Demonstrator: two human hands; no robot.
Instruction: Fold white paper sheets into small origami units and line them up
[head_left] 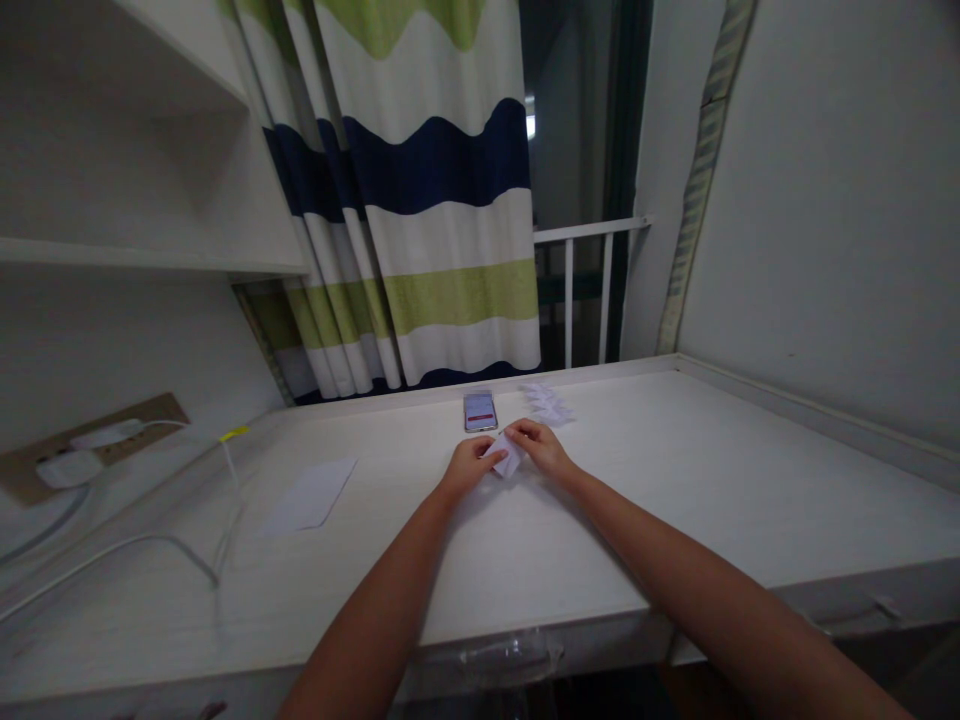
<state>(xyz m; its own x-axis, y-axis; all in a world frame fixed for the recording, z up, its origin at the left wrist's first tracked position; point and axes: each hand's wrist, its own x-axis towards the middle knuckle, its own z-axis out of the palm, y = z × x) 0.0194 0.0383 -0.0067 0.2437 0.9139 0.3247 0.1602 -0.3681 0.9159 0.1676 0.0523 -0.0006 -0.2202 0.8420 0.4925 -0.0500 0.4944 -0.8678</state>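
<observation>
A small piece of folded white paper (pixel 507 460) is held between my two hands, just above the white desk. My left hand (pixel 472 465) pinches its left side, thumb on top. From the right, my right hand (pixel 541 447) grips its upper right edge between thumb and fingers. The exact shape of the folds is too small to make out. Right behind my hands lies a phone (pixel 480 411) with its screen lit. Beside it, to the right, sits a cluster of several folded white paper pieces (pixel 547 403) with pointed tips.
Flat sheets of white paper (pixel 313 494) lie on the left of the desk (pixel 750 480). White cables (pixel 161 538) run from plugs at a wall socket (pixel 161 408). A shelf (pixel 150 252) overhangs the left side. A striped curtain (pixel 450 235) hangs behind.
</observation>
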